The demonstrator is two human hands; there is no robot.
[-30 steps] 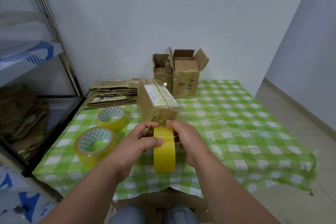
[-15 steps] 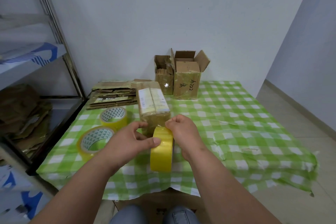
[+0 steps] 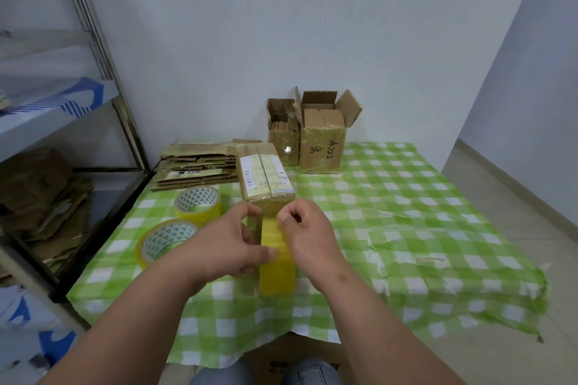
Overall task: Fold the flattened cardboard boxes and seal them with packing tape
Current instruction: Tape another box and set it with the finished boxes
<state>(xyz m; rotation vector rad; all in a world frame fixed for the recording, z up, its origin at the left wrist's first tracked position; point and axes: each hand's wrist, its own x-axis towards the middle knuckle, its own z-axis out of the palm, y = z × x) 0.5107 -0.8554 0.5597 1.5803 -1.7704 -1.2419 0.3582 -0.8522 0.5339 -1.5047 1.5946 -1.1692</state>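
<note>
Green-and-white checked cloth covers the table. Two spare tape rolls lie flat at left: far roll, near roll, both with a triangle print inside the core. Stack of flattened boxes at back left, just behind the far roll. Two open boxes against the wall: small one touching the larger one. Metal shelf at far left, crumpled cardboard on its lower level.

Writing: larger open box has "A222" handwritten sideways plus a character I can't read. Folded box at table centre carries white shipping labels with a barcode, text too small to read.

Hands meet in front of the folded box's near end and hide part of it. Left hand grips the yellow tape roll, roll on edge, thumb on its face. Right hand has fingertips curled in a pinch at the top of the roll, against the box's near end; the pinched strip itself isn't clear
</note>
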